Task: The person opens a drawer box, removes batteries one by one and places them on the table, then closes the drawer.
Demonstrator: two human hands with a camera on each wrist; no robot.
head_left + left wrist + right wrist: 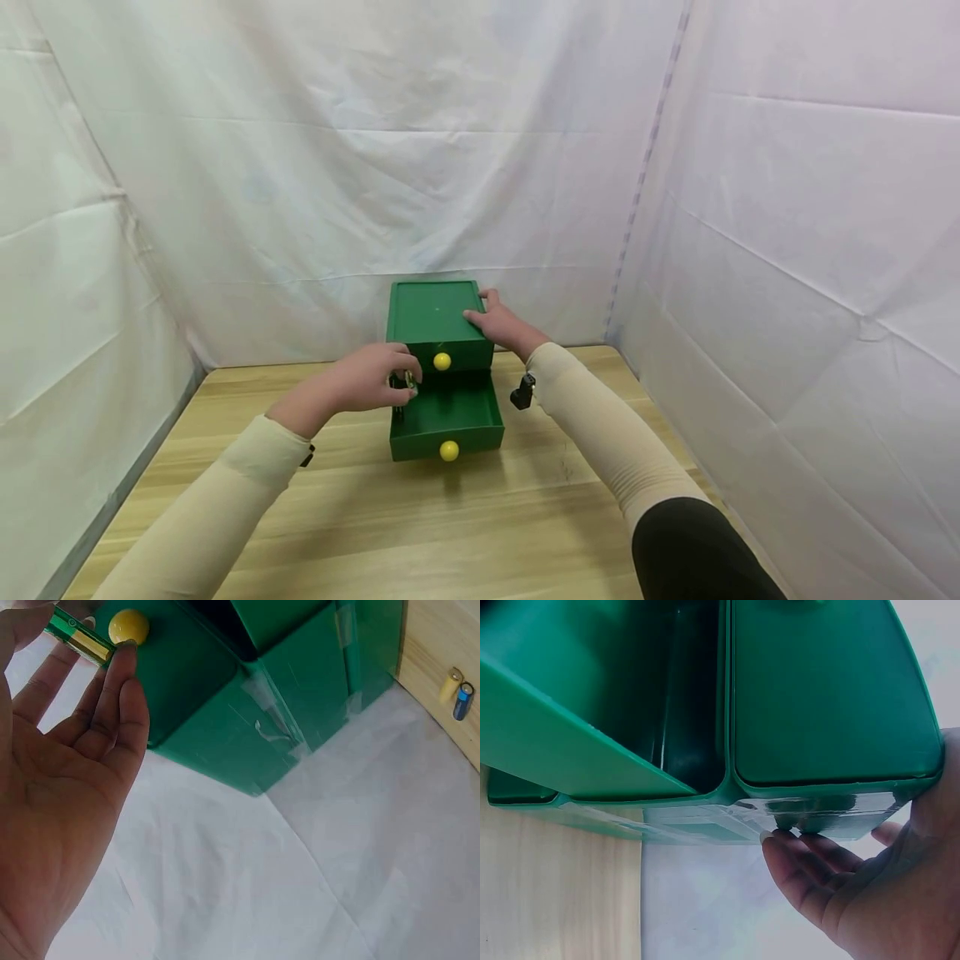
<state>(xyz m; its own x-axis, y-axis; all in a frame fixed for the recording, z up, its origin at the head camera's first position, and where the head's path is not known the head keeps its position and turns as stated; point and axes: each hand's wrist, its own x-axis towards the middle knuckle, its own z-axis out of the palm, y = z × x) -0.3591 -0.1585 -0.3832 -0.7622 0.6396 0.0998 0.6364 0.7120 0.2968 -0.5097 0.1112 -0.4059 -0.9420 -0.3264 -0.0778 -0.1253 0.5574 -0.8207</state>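
A green plastic cabinet (pixel 435 310) with drawers stands toward the far edge of a pale wood-grain table (pixel 420 537). Its upper drawer is closed and carries a round yellow knob (pixel 442 362); the green plastic drawer below (pixel 450 412) is pulled out toward the near side, a matching yellow ball knob (pixel 449 451) on its front.

The left hand (pixel 367 377) is at the left side of that open drawer, pinching a small green-and-gold cylindrical battery (pixel 81 636) between thumb and fingertips — a narrow grip, with the other fingers loosely bent. Whether the battery touches the drawer I cannot tell.

The right hand (pixel 508 321) rests on the right edge of the cabinet, its grip spread wide: the thumb lies on the top, and fingertips touch the right side wall. It has no small object in it.

On the wood left of the cabinet lie two more batteries, close beside each other — a pale yellow cylindrical one (pixel 450 685) and a blue cylindrical one (pixel 463 701). Clear shiny tape (pixel 260 688) runs along the cabinet's side. Cream sleeves (pixel 600 433) cover both forearms, and white cloth sheeting (pixel 360 158) hangs on the far, left and right sides.
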